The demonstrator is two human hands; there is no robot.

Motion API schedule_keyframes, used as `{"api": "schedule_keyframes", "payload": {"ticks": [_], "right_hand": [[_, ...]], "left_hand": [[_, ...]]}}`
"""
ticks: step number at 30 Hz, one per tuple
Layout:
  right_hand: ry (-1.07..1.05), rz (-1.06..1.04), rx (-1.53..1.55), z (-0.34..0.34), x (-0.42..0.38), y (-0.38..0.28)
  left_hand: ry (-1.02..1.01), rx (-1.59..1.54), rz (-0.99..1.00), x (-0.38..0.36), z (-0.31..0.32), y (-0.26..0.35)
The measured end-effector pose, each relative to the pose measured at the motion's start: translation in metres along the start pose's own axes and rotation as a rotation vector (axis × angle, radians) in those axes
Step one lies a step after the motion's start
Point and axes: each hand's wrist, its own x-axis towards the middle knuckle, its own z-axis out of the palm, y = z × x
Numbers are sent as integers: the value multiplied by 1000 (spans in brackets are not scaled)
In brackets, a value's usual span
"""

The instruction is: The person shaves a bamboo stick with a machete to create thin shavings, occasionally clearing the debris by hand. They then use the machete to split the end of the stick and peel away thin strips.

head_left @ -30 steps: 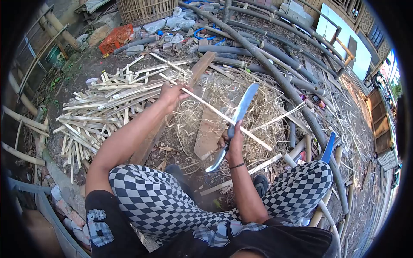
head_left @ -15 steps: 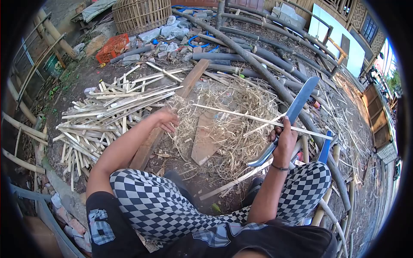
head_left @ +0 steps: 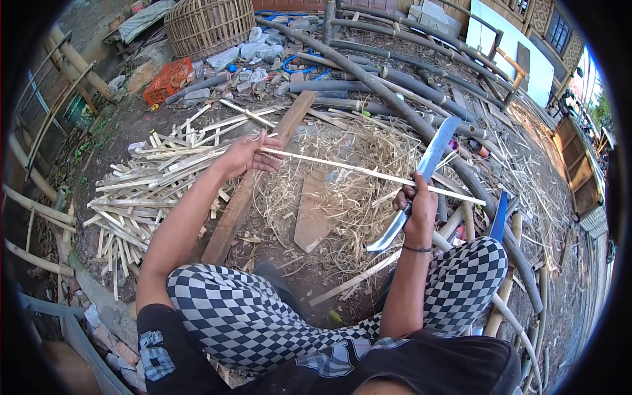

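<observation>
My right hand is closed around the handle of a large curved knife, its blade pointing up and away. A thin pale bamboo strip crosses from that hand to my left hand. The left hand holds the strip's far end near the thumb, its other fingers partly spread. Below the strip lie curled shavings and a flat pointed board. A long wooden plank runs beneath my left hand, beside a heap of cut strips.
An orange crate, a woven bamboo basket and rubble stand at the back left. Dark poles stretch across the back and right. A blue blade-like object stands by my right knee.
My left hand has moved up and now holds the strip's end, where before it was apart from it. The knife and right hand have shifted slightly left.
</observation>
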Motion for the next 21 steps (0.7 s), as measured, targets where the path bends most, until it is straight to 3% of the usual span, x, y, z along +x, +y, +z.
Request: {"api": "schedule_keyframes", "payload": {"ticks": [2, 4, 11, 16, 18, 21], "right_hand": [[8, -8, -7, -1, 1, 0], [14, -15, -13, -2, 3, 2], [17, 16, -34, 6, -1, 5], [23, -38, -65, 6, -3, 8], [14, -41, -67, 5, -1, 8], [12, -37, -59, 6, -2, 8]], "left_hand": [[9, 37, -32, -5, -4, -1], [-125, 346, -133, -7, -10, 3], [87, 516, -139, 0, -14, -8], [280, 860, -15, 3, -8, -17], [271, 900, -18, 7, -11, -21], [331, 1107, 151, 17, -23, -32]]}}
